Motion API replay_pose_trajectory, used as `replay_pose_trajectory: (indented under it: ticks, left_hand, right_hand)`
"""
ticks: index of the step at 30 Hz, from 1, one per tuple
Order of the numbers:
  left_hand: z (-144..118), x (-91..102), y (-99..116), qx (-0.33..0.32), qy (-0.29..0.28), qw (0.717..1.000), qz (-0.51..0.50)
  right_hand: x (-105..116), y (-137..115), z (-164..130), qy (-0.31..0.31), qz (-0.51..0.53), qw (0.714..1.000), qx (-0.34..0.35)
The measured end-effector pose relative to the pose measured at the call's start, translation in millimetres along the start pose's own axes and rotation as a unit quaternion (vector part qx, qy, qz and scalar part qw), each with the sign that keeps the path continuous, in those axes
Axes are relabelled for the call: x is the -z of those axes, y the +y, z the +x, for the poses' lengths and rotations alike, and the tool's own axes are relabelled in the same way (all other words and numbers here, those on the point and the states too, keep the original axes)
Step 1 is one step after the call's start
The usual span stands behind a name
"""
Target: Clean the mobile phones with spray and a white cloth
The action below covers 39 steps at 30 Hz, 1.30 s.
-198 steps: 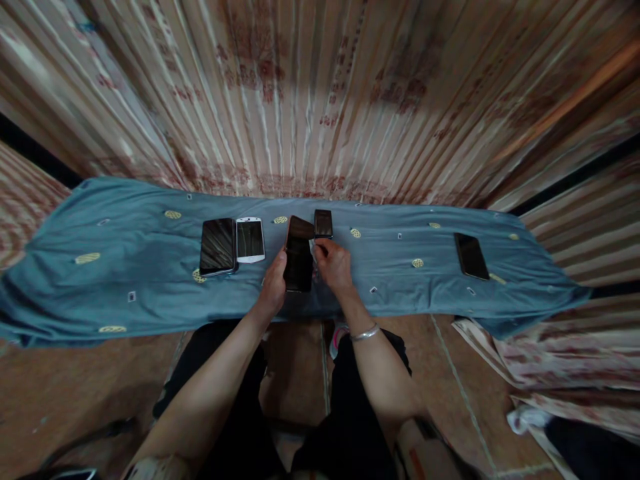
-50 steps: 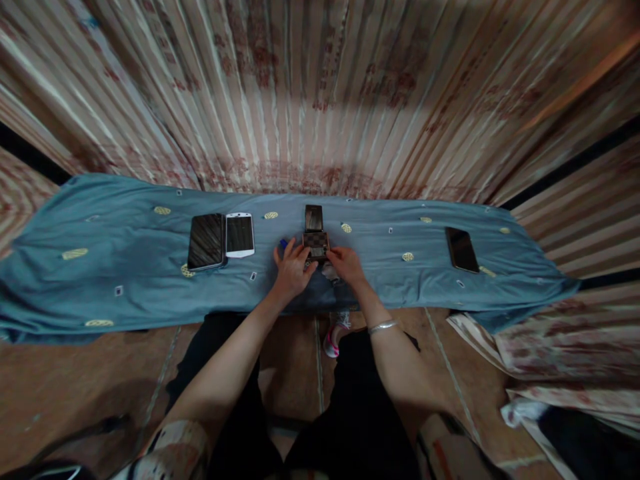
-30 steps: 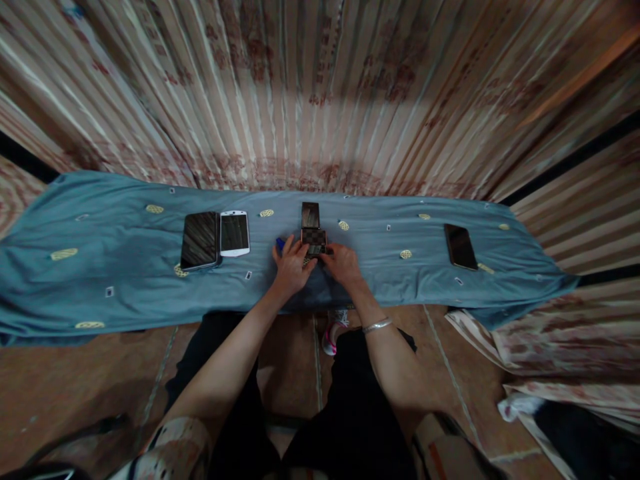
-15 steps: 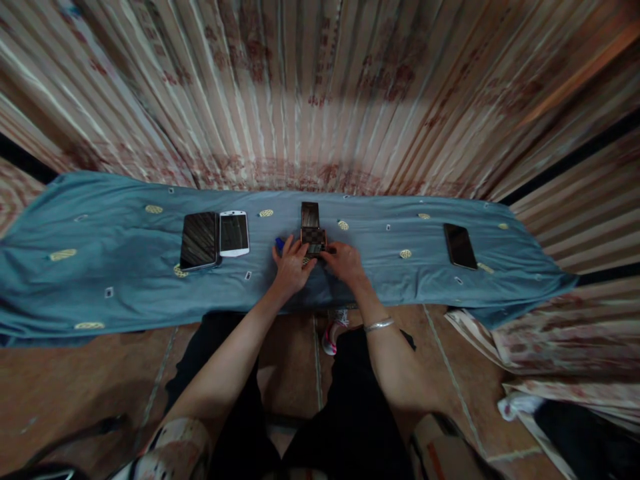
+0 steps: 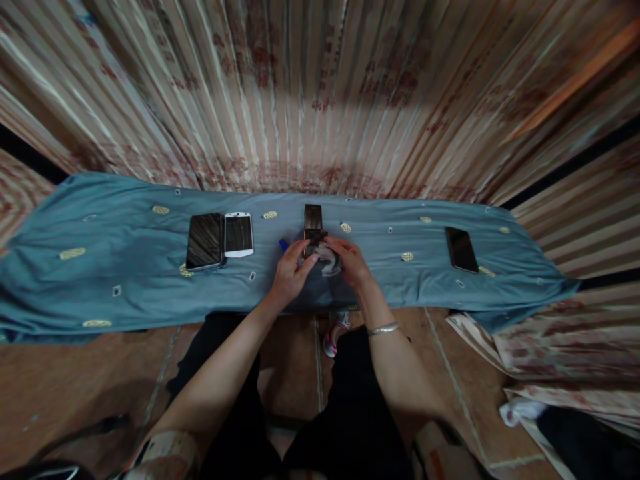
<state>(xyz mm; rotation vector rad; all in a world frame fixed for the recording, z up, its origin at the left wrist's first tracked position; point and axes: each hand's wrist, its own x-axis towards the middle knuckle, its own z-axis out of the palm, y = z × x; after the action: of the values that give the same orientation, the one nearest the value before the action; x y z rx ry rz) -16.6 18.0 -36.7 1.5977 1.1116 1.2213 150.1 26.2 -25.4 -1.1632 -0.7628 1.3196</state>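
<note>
I am seeing my left hand [image 5: 290,270] gripping the flip phone [image 5: 313,225] while my right hand [image 5: 354,262] is pressing a pale cloth [image 5: 327,257] against it, two smartphones [image 5: 220,237] lying at nine o'clock.

No text, label, brand or number is legible anywhere in this view.

Matt blue cloth [image 5: 125,267] with yellow stitched patches; glossy glass on the phones [image 5: 205,241]; soft grey rag [image 5: 329,259]; shiny metal bangle [image 5: 383,329]; satiny striped curtain [image 5: 320,100].
</note>
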Motion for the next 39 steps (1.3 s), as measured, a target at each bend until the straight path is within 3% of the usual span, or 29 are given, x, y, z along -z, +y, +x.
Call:
replay_pose_trajectory:
  ticks: [3, 6, 13, 16, 18, 19, 21, 25, 27, 31, 33, 36, 39]
  left_hand:
    - [-4, -4.4, 3, 0.112, 0.037, 0.978, -0.173]
    - [-3, -3.7, 5, 0.144, 0.055, 0.953, -0.262]
    - [-2, 22.6, 4, 0.177, 0.066, 0.934, -0.304]
    - [-4, 38.1, 4, 0.186, 0.072, 0.928, -0.315]
    - [-5, 49.5, 7, 0.198, 0.081, 0.92, -0.329]
    - [-5, 55.3, 9, 0.214, 0.091, 0.912, -0.338]
    - [-5, 66.4, 12, 0.253, 0.122, 0.89, -0.359]
    - [-6, 82.4, 16, 0.285, 0.135, 0.866, -0.389]
    - [-6, 86.6, 16, 0.29, 0.135, 0.86, -0.398]
    - [-7, 91.1, 16, 0.305, 0.156, 0.849, -0.402]
    - [-7, 93.1, 18, 0.312, 0.163, 0.846, -0.401]
    - [-7, 96.8, 19, 0.319, 0.169, 0.842, -0.4]
    - [-6, 100.8, 19, 0.316, 0.179, 0.84, -0.402]
  right_hand:
    - [-12, 0, 0, -0.03, 0.05, 0.998, -0.024]
    - [-23, 2, -1, -0.067, 0.051, 0.996, -0.012]
    - [-55, 12, -8, -0.155, -0.001, 0.986, 0.062]
    - [-61, 11, -2, -0.141, -0.07, 0.982, 0.103]
    - [-58, 9, 5, -0.091, -0.167, 0.971, 0.144]
    - [-56, 9, 7, -0.055, -0.235, 0.957, 0.163]
    - [-54, 8, 8, -0.016, -0.389, 0.899, 0.203]
    - [-63, 10, -4, -0.05, -0.618, 0.748, 0.236]
    - [-73, 12, -13, -0.065, -0.639, 0.73, 0.232]
    - [-92, 15, -23, -0.11, -0.719, 0.651, 0.216]
    - [-97, 16, -24, -0.126, -0.732, 0.632, 0.22]
    - [-99, 16, -24, -0.13, -0.741, 0.629, 0.198]
    - [-98, 14, -21, -0.119, -0.711, 0.675, 0.156]
